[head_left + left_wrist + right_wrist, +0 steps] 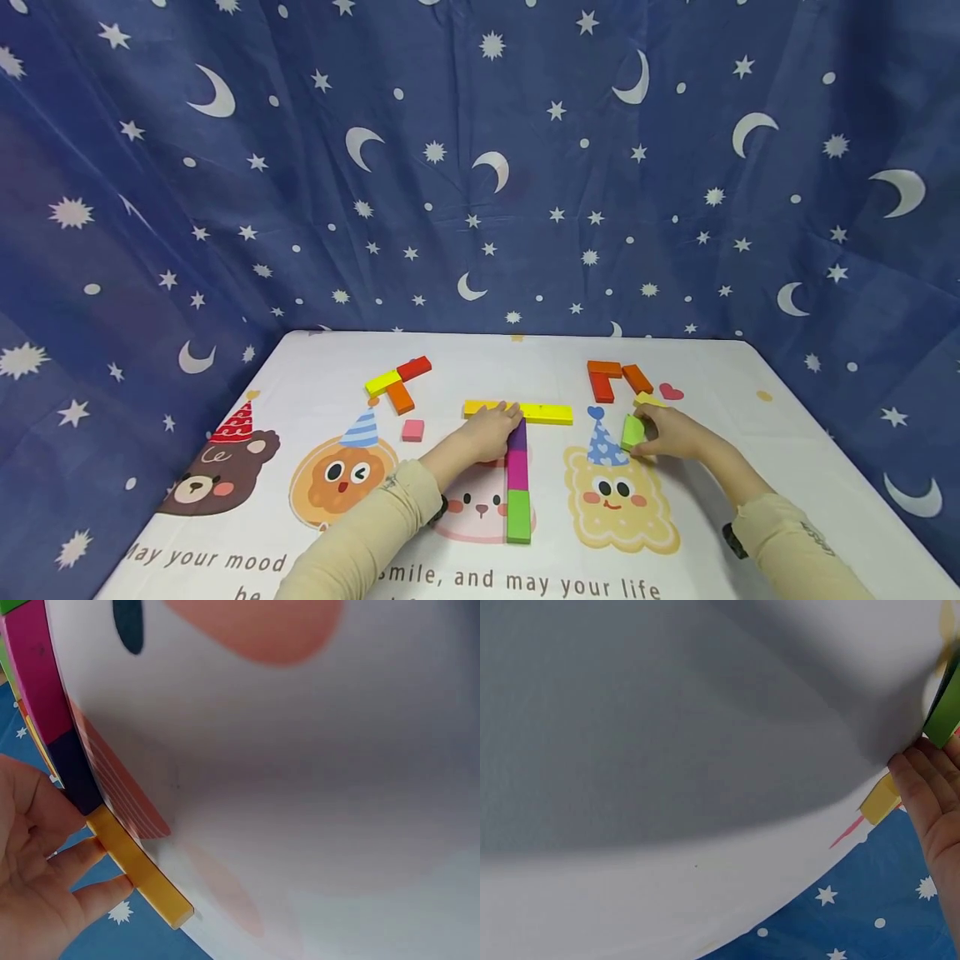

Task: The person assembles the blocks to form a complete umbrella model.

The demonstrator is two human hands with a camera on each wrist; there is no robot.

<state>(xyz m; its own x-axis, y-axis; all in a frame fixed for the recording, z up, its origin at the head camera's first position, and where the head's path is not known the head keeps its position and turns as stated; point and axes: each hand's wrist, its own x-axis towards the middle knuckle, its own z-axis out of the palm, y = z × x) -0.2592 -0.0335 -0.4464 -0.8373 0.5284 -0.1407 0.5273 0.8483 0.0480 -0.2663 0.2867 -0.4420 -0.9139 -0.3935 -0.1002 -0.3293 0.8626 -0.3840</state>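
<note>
In the head view, colored wooden blocks form a T on the white tablecloth. Its top bar joins an orange-yellow block (146, 874) and a yellow block (550, 414). The stem runs toward me: a dark purple block (517, 435), a magenta block (517, 469) and a green block (518, 517). My left hand (489, 431) lies over the junction, its fingertips touching the orange-yellow block and the purple one. To the right, my right hand (667, 431) pinches a light green block (632, 432) between thumb and fingers. A pale yellow block (880, 801) is beside those fingers, partly covered in the head view.
At the back left lie a yellow block (382, 383), a red block (414, 368) and an orange block (401, 397), with a pink block (412, 430) nearer. Several orange blocks (604, 368) lie at the back right. A blue starry curtain (480, 167) hangs behind the table.
</note>
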